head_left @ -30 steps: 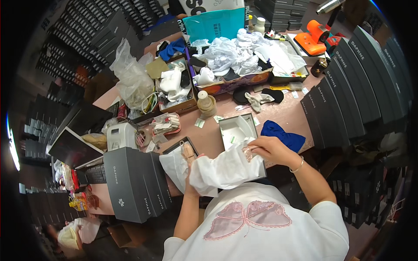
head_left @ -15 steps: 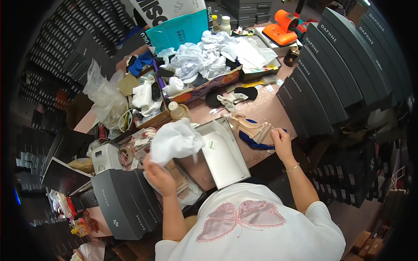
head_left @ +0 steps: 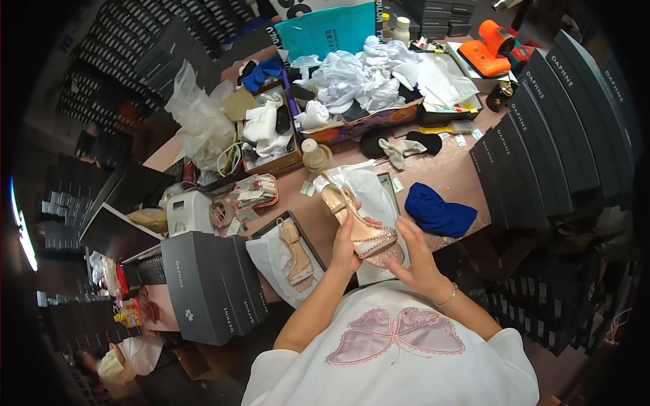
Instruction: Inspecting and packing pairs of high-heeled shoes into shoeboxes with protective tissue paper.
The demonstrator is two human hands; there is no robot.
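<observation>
1. Left hand [head_left: 346,249] grips a sandal [head_left: 365,233]; right hand [head_left: 418,257] is spread at its toe, contact unclear.
2. Beneath: an open box [head_left: 387,181] with white paper [head_left: 369,184]. Left, another sandal [head_left: 296,252]; right, a blue cloth [head_left: 437,210].
3. Far: a bottle [head_left: 316,157], a paper heap [head_left: 359,71].
4. Left stack [head_left: 210,291] and right stack [head_left: 535,128] hem the sides; bare table [head_left: 450,169] shows beyond the cloth.
</observation>
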